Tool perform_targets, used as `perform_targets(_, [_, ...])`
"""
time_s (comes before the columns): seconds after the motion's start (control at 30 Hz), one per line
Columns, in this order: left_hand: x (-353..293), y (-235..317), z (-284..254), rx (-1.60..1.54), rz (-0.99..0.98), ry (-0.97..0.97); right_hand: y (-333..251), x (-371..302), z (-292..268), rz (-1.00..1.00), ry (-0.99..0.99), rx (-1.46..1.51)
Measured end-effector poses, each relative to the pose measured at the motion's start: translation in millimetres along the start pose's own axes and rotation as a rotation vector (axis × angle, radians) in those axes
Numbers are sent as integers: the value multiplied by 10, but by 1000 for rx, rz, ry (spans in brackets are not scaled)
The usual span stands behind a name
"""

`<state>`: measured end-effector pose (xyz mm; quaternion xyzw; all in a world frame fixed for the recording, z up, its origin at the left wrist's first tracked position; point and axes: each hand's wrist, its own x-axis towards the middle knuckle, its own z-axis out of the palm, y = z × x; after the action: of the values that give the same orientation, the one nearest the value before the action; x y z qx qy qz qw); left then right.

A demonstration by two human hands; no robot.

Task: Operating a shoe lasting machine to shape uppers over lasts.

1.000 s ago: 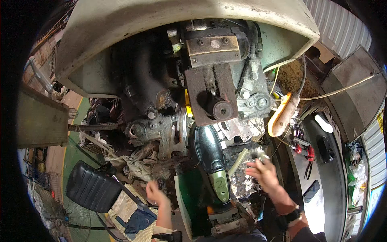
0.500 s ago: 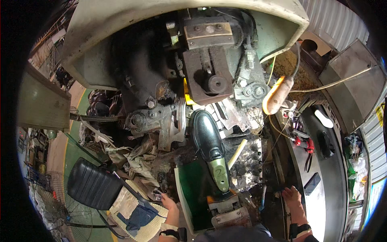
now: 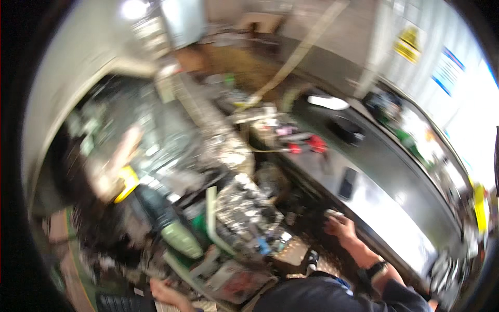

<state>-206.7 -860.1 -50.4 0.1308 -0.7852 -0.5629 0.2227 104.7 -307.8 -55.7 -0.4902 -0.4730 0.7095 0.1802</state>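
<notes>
My left hand (image 3: 165, 294) is low at the left, blurred, its fingers loosely stretched and nothing visible in them. Above it a black leather shoe (image 3: 155, 205) sits on a pale green shoe last (image 3: 182, 240) at the machine. My right hand (image 3: 341, 229) is beside the near edge of the metal bench, fingers curled. A small whitish spot shows at its fingertips, too smeared to name. A dark phone (image 3: 348, 183) lies on the bench just beyond this hand.
On the bench (image 3: 387, 221) lie a red-handled tool (image 3: 316, 144), a white sole-shaped piece (image 3: 328, 102) and a black item (image 3: 345, 130). The shoe machine (image 3: 130, 130) fills the left. A pale curved bar (image 3: 212, 218) stands beside the shoe. Bags (image 3: 416, 132) line the wall side.
The view has swung to the right, so the machine and shoe now stand farther left and the picture is blurred. My right hand is raised closer to the bench edge, its fingers more curled.
</notes>
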Motion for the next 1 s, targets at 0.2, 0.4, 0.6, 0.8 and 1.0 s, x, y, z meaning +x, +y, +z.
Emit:
perform_targets(0.2, [-774,2319,923,-163,329,52,106,82,-370,-190,-56,-345])
perform_targets(0.4, [-2400,2679,2173,-135,364,-741,186,313,-1188,-791,-47,-961])
perform_targets(0.6, [-3706,2376,3110,-144,378,-1193,346,285,-2555,-743,-34,-1350])
perform_targets(0.8, [-4319,2305,4087,-181,408,-1427,572,-155,-3248,-743,174,-1044])
perform_targets(1.0, [-5144,2714,5435,-292,579,-1679,445,-263,-3058,-233,483,-228])
